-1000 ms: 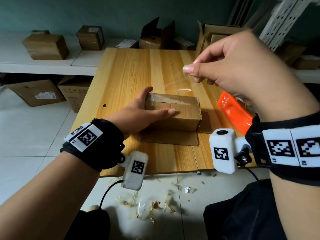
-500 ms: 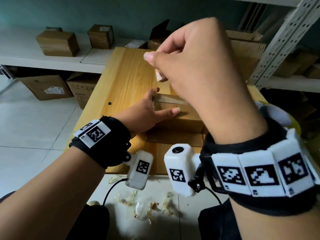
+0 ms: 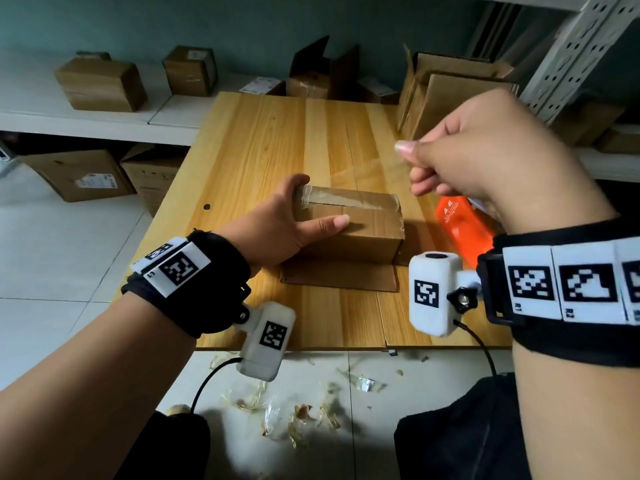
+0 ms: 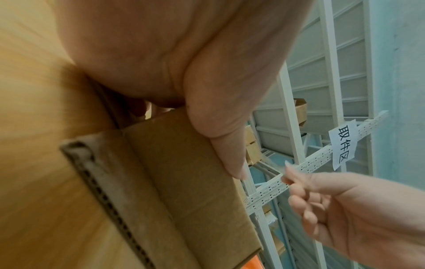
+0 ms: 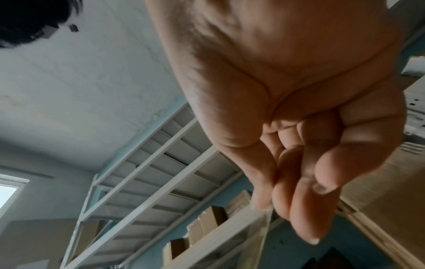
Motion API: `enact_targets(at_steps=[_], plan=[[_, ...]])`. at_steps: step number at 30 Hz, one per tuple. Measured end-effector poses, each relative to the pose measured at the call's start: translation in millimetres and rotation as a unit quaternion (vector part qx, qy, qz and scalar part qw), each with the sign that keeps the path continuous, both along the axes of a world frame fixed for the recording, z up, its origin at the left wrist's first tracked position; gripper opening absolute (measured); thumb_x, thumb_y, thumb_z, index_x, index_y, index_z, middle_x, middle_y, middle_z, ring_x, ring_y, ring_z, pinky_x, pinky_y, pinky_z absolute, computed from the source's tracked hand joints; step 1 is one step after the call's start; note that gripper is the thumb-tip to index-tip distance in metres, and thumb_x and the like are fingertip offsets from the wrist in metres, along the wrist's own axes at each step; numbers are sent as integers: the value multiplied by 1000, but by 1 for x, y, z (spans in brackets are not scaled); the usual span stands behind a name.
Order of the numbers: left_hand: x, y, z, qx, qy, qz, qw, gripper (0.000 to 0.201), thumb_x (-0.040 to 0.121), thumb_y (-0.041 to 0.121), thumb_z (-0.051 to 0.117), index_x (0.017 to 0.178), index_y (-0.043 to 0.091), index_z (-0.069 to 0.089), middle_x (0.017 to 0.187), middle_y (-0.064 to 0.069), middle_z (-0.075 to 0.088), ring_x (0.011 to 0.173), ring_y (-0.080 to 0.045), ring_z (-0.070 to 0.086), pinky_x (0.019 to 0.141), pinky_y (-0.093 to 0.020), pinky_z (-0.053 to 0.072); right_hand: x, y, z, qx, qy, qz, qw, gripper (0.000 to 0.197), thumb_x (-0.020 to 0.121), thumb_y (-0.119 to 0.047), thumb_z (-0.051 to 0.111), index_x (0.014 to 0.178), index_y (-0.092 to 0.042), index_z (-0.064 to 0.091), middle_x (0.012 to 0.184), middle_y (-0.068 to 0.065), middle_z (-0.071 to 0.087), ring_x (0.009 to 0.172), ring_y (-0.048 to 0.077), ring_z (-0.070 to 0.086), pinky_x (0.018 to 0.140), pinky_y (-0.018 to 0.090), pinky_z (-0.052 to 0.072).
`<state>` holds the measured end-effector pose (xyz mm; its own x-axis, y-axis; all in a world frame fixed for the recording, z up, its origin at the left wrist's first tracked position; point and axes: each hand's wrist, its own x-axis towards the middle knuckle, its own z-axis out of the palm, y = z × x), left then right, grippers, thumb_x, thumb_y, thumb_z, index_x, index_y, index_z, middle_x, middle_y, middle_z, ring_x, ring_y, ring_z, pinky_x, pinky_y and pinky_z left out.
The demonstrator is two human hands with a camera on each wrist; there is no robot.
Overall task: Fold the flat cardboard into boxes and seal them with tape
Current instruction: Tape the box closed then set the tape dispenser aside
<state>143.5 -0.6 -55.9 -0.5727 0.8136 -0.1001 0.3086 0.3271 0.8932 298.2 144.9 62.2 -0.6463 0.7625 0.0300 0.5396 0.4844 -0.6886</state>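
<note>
Storeroom, teal wall, white metal shelving (image 3: 568,53) with brown cartons; pale wooden table (image 3: 277,140) as work surface.

Item: small brown cardboard box (image 3: 360,237), mid-table, long axis running left to right, one flap lying flat toward me.

My left hand (image 3: 277,226) clasps its left end, thumb on the near face, fingers over the far top edge.

My right hand (image 3: 485,161), raised above and right of the box, pinches a strip of clear tape (image 3: 360,171) running down to the box top.

Orange tape dispenser (image 3: 464,226) just right of the box, print illegible.

White paper label (image 4: 342,147) on shelving reads 取件区.
</note>
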Motion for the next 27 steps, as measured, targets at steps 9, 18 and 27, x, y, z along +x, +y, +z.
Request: enact_targets(at_steps=[9,18,27], plan=[[0,0,-2,10,8,1,1000,111,65,66,75,157,23,32,130,2,53,107,-5,56,87,-17,49,5,20,-48,-58,-4,-19,998,24,101,-32,71,95,-9,72,84,11,75,71,18,69,70,32,58],[0,1,-6,22,1,11,1000,112,63,68,75,157,24,33,132,0,54,111,-8,57,86,-17,49,9,28,-75,-73,9,-22,997,24,102,-32,70,98,-8,71,86,7,74,69,15,67,63,28,58],[-1,1,-7,24,6,9,1000,111,63,70,74,156,25,34,130,1,53,109,-9,57,86,-19,49,12,37,-86,-302,70,-33,950,19,99,-20,74,91,-5,67,80,10,70,66,20,70,56,28,60]])
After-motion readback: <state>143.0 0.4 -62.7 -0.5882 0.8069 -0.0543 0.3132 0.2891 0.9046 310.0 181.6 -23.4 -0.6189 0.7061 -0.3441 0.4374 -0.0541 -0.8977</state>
